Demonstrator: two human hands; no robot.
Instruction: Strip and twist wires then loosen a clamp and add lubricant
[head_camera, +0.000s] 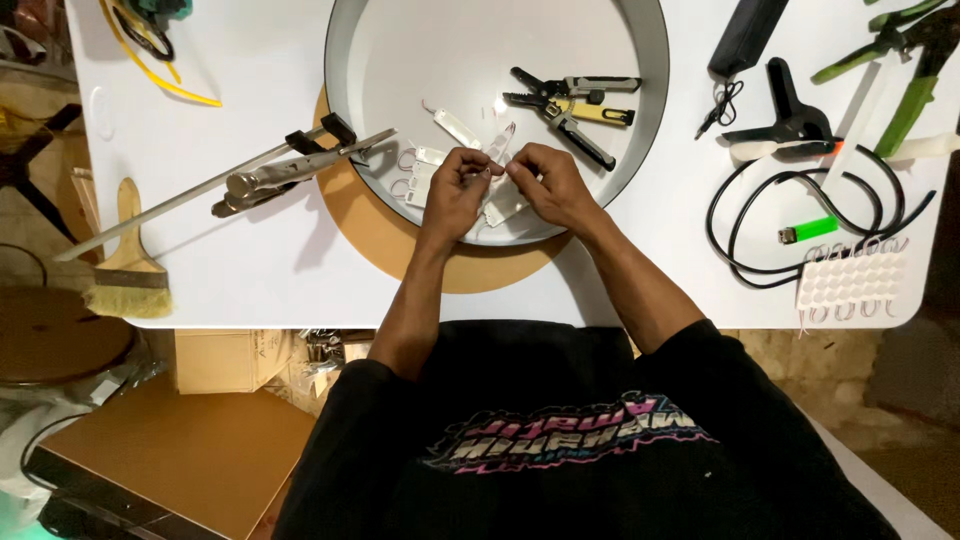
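Both hands meet over the near edge of a big round white tray (655, 60) that stands on a white surface (250, 270). The left hand (455, 190) and the right hand (545, 180) are both closed in a pinch, and between their fingertips they hold a small white module (497, 145) with thin wire; the piece is too small to see in detail. It sits just above the tray floor, near the rim closest to the person.

Inside the tray, more white modules (425, 165) lie just left of the hands, touching each other. Farther back in the tray lie pliers (570, 105) with black, grey and yellow handles, apart from the hands. Under the tray a round brown board (400, 245) shows at the near side.

On the left of the surface a metal clamp tool (270, 178) lies with its tip on the tray rim, and a long thin rod (150, 212) runs beside it. A brush (125, 270) rests at the left edge. On the right I see a black cable (745, 225), a green lighter (808, 229), a black spring clamp (790, 115), green-handled snips (915, 60) and a white sheet of round modules (855, 285) near the corner
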